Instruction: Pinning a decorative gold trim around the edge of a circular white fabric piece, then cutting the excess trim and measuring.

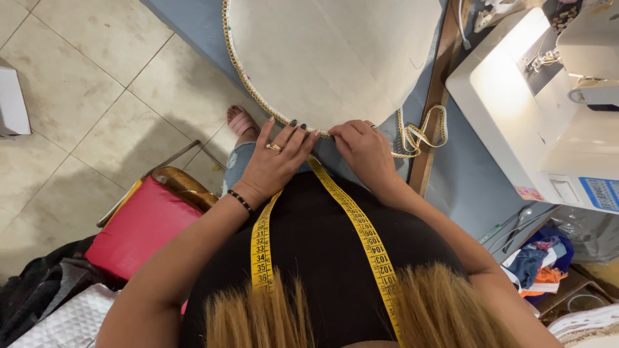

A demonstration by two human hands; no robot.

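Fabric: large round cream cloth piece lies on the blue table, its near edge at the person's lap.
Trim: gold braided edging follows the rim; loose tail right.
Left hand: fingers flat, pressing the edge.
Right hand: pinching trim to rim.
Advice: keep the braid flush and advance in short stretches, I judge.
Nearby: yellow tape measure, white sewing machine.

It was a small sewing workshop: a white sewing machine stood on the bench, a yellow measuring tape hung nearby, and fabric scraps lay below over a tiled floor.
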